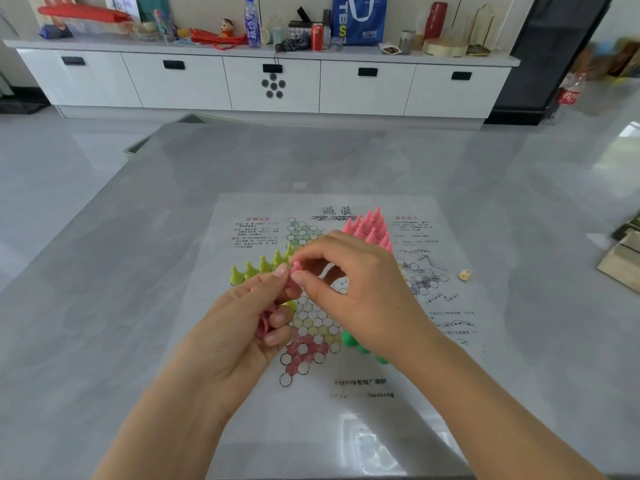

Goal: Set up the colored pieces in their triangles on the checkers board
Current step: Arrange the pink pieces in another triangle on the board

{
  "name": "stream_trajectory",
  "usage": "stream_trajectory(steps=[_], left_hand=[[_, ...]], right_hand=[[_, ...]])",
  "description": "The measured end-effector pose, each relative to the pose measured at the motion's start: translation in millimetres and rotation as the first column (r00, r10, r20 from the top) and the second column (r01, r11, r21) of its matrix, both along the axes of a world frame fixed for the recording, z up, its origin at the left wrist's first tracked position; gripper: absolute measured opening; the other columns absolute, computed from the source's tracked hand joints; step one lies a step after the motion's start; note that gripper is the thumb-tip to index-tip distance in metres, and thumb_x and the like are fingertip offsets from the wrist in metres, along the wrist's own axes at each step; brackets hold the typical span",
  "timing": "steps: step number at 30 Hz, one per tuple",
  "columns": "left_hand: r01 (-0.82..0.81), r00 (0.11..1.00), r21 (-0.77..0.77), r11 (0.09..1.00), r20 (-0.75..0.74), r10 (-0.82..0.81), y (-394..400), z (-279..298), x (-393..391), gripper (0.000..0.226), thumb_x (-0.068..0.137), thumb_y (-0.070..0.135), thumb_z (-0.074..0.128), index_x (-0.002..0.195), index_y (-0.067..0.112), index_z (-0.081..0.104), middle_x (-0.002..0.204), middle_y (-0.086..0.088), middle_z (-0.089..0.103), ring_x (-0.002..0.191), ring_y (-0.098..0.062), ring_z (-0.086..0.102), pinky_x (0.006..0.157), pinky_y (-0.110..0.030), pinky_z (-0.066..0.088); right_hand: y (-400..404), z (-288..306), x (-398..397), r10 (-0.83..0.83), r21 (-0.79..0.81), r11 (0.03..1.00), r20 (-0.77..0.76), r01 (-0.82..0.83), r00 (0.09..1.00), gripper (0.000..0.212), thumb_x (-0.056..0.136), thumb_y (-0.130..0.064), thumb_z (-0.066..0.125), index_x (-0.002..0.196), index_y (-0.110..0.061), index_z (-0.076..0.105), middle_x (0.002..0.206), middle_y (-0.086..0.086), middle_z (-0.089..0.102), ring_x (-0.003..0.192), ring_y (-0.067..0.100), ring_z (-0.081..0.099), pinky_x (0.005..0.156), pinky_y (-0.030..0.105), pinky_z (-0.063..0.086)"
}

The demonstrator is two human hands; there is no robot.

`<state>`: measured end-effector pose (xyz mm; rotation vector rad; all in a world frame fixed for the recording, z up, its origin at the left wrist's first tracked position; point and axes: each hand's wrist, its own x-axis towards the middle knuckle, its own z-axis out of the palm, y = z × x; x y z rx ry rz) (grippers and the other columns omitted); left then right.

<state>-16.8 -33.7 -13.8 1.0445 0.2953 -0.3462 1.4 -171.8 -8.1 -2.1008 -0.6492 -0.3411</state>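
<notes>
While both hands meet above the checkers board (322,327), right hand (349,271) pinching one pink piece (296,268) at its fingertips, left hand (249,320) cupped around more pink pieces (263,323), yellow-green pieces (259,268) just behind the pinch

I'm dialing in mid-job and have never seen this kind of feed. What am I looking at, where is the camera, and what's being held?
There is no machine here: these are a person's two bare hands, filmed by one camera worn on the head, looking forward and down. On the grey table lies a paper checkers board. Pink pieces stand at its far right, yellow-green pieces at the left, green pieces partly hidden under the right wrist. The left hand cups several darker pink pieces. The right hand pinches one pink piece at its fingertips.
</notes>
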Motion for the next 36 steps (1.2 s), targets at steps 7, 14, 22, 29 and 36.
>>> stream_trajectory(steps=[7,14,22,29,36], left_hand=[[-0.088,0.994,-0.017,0.996,-0.061,0.087,-7.8,0.6,3.8,0.014,0.075,0.013,0.062,0.085,0.004,0.061,0.058,-0.005,0.061,0.042,-0.009,0.051,0.037,-0.015,0.042],[-0.113,0.991,-0.060,0.992,-0.085,0.107,-3.4,0.3,5.1,0.013,0.084,0.006,0.051,0.091,0.001,0.061,0.062,-0.010,0.063,0.044,-0.013,0.052,0.038,-0.019,0.044],[-0.123,0.990,-0.060,0.991,-0.070,0.119,-0.6,-1.5,7.8,0.015,0.087,0.007,0.044,0.092,0.003,0.058,0.059,-0.008,0.062,0.039,-0.011,0.046,0.034,-0.016,0.037],[-0.122,0.991,-0.058,0.991,-0.057,0.118,-1.1,-0.8,6.4,0.015,0.088,0.007,0.043,0.092,0.003,0.057,0.059,-0.008,0.062,0.040,-0.010,0.046,0.033,-0.018,0.037],[-0.117,0.992,-0.062,0.991,-0.055,0.114,0.0,0.5,6.5,0.016,0.088,0.007,0.043,0.092,0.003,0.058,0.060,-0.009,0.062,0.040,-0.011,0.046,0.032,-0.019,0.037]], right_hand=[[-26.3,9.2,22.1,-0.162,0.049,0.984,-0.164,0.172,0.973,0.004,0.081,-0.021,0.063,0.081,-0.024,0.060,0.078,-0.013,0.064,0.072,-0.003,0.060,0.065,0.007,0.048],[-65.1,-3.3,66.6,-0.440,-0.335,0.854,-0.052,0.399,0.897,0.007,0.084,-0.014,0.059,0.081,-0.020,0.059,0.067,-0.013,0.058,0.057,0.001,0.058,0.051,0.016,0.043],[-67.3,-26.2,82.0,-0.442,-0.612,0.703,0.023,0.362,0.897,0.004,0.082,-0.023,0.062,0.083,-0.020,0.065,0.088,-0.007,0.053,0.082,0.010,0.046,0.065,0.026,0.039],[-65.6,-31.1,83.6,-0.457,-0.636,0.682,0.014,0.361,0.889,0.006,0.082,-0.023,0.063,0.086,-0.020,0.067,0.089,-0.004,0.058,0.082,0.013,0.054,0.064,0.025,0.039],[-66.3,-31.7,84.0,-0.463,-0.608,0.705,-0.004,0.366,0.886,0.005,0.082,-0.022,0.063,0.084,-0.019,0.065,0.085,-0.006,0.054,0.078,0.011,0.050,0.063,0.025,0.036]])
